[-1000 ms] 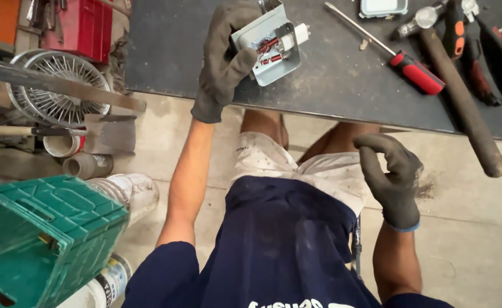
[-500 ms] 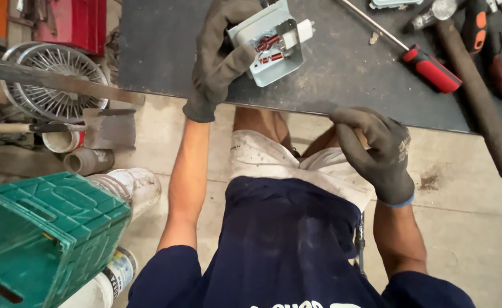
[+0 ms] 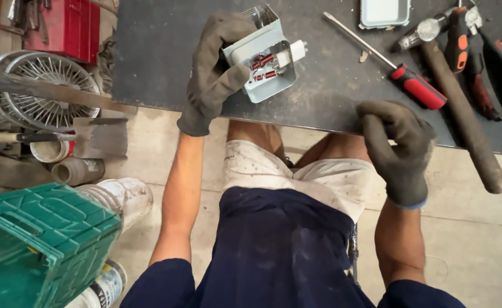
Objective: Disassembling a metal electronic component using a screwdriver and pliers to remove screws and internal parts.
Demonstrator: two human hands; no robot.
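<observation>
My left hand [image 3: 215, 68], in a dark work glove, grips a grey metal component box [image 3: 262, 60] with red coils and a white plug showing in its open side, held on the dark workbench [image 3: 165, 51]. My right hand [image 3: 398, 142], also gloved, hovers at the bench's near edge with its fingers curled and nothing in it. A red-handled screwdriver [image 3: 402, 74] lies just beyond that hand. A hammer with a long wooden handle [image 3: 462, 114] rests to its right.
Pliers with orange and black grips [image 3: 473, 51] and a pale grey lid [image 3: 383, 12] lie at the bench's far right. A green plastic crate [image 3: 40, 239], white buckets [image 3: 123, 197], a wire fan guard [image 3: 43, 85] and a red box [image 3: 63, 25] crowd the floor at left.
My right hand has risen from beside my knee to the bench's near edge, below the screwdriver. The left hand keeps its hold on the metal box.
</observation>
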